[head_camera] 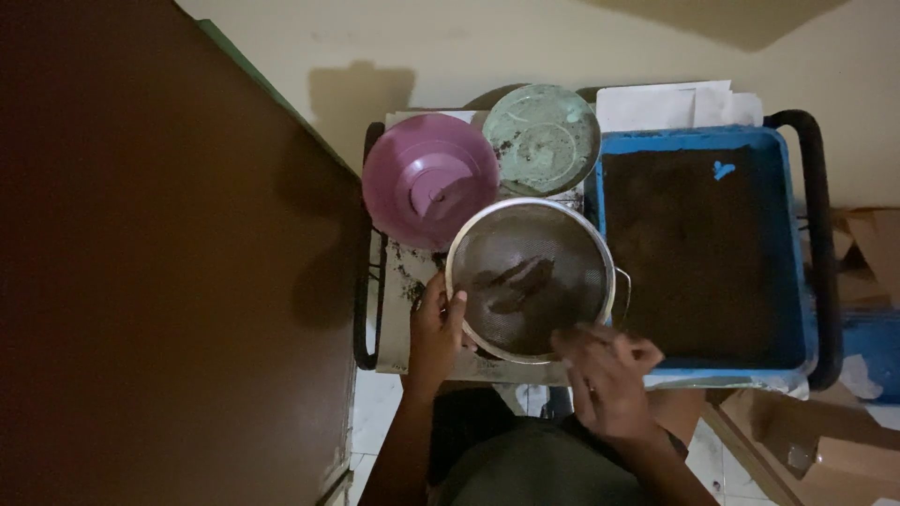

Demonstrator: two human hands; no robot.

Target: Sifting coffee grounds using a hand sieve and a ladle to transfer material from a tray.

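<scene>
On desk, left hand grips sieve rim; right hand holds near rim, beside blue tray.

Tight here: I've got the brown door walling off the left, pink bowl & green lid blocking far side, blue tray filling right. Only open way is the near edge.
</scene>
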